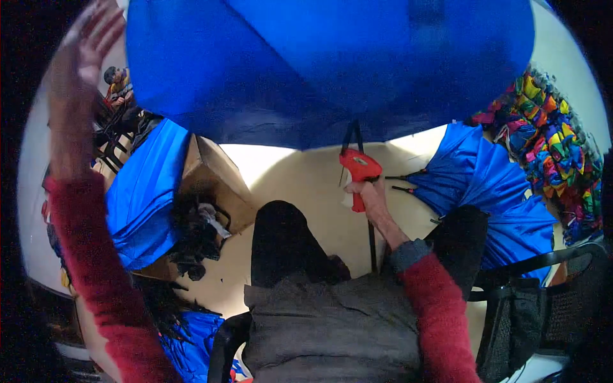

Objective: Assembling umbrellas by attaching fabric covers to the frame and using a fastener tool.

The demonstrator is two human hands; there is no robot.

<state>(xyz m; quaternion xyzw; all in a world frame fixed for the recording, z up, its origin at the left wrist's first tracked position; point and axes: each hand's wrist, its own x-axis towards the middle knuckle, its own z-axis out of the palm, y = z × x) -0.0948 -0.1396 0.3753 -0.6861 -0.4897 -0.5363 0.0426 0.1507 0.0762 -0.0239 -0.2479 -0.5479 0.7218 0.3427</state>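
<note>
A large open blue umbrella point(319, 70) fills the upper middle in front of me, its black shaft point(372, 246) running down toward my lap. My right hand point(370, 191) is closed around a red pistol-shaped tool point(359, 166) beside that shaft; its exact kind I cannot make out. Raised at the upper left, my left hand point(96, 45) has its fingers apart and holds nothing. It is somewhat blurred and close to the left edge of the canopy.
Folded blue umbrellas point(476, 172) lie on my right, and another blue umbrella point(143, 198) leans by a cardboard box point(217, 179) on my left. Multicoloured folded umbrellas point(552, 147) are piled at the far right. A black chair point(562, 293) stands at the lower right. A person point(118, 86) is in the left background.
</note>
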